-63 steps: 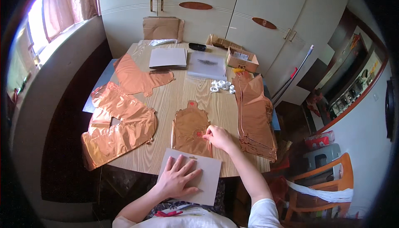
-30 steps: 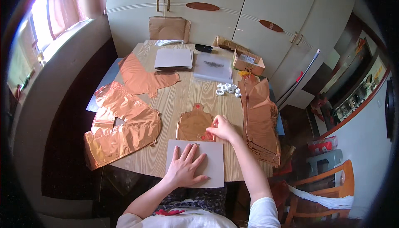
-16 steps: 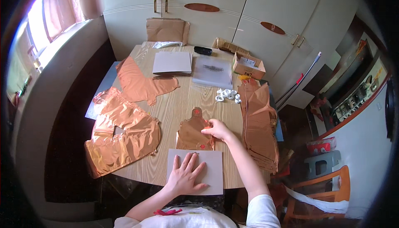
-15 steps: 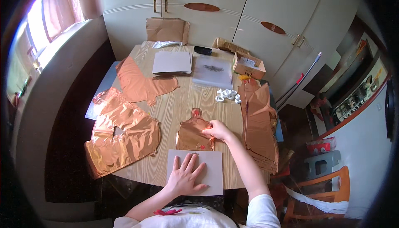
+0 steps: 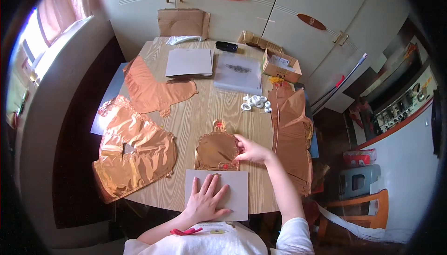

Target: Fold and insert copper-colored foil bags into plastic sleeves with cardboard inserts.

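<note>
A: What is being held down by the left hand (image 5: 208, 201)?

B: A grey card sheet (image 5: 236, 194) is being pressed flat against the near edge of the tabletop (image 5: 209, 115). The fingers are being kept spread wide, palm down, with nothing gripped between them.

A: And the right hand (image 5: 251, 150)?

B: It is being rested on the right edge of a small copper foil balloon (image 5: 215, 150). The fingers are being closed lightly on that edge, thumb and fingertips pinched together.

A: Where is the balloon being kept?

B: It is being laid flat on the wood, just beyond the card sheet, its lower edge touching or slightly overlapping the card's far edge. Which of the two is not clear.

A: What else is being shown around it?

B: To the left, a large crumpled copper foil piece (image 5: 132, 150) is being spread out, and a second copper foil shape (image 5: 156, 90) is lying beyond it. To the right, a stack of folded foil balloons (image 5: 293, 134) is hanging over the table's edge. Small white rings (image 5: 256, 102) are being clustered near the middle. Farther off, a pile of grey sheets (image 5: 190, 62), a clear plastic bag (image 5: 238, 72) and an open cardboard box (image 5: 281, 65) are being kept near the cupboards.
</note>
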A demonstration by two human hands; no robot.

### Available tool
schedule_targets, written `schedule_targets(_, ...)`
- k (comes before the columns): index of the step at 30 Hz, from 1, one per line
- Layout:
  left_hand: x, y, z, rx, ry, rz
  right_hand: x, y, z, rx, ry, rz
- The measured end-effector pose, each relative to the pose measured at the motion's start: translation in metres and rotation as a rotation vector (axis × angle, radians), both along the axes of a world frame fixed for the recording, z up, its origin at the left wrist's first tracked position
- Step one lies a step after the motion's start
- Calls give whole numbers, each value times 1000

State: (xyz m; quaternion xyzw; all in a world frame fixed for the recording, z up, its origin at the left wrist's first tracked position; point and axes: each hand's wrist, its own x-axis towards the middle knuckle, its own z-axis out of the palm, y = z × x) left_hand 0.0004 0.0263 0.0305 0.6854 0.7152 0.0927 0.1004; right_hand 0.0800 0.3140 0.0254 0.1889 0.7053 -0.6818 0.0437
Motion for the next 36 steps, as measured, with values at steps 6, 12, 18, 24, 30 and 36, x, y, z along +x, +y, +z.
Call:
schedule_targets(6,0,1,1,-22,0,1,-2,-8,1,580,-166,-88)
schedule_targets(12,-1,3,4,-29,-4,-2,2,-20,-12,921,98,-294)
schedule_targets(18,-2,2,1,-19,9,5,32,-35,-20,1051,-66,-118)
schedule_targets(24,-1,4,4,-23,32,-9,22,-19,-30,1129,-191,-196)
schedule_targets(30,-1,3,5,-25,40,-5,7,-4,-35,1161,-224,-249)
schedule_targets(36,-1,2,2,-21,20,-4,-8,0,-39,1091,-85,-321)
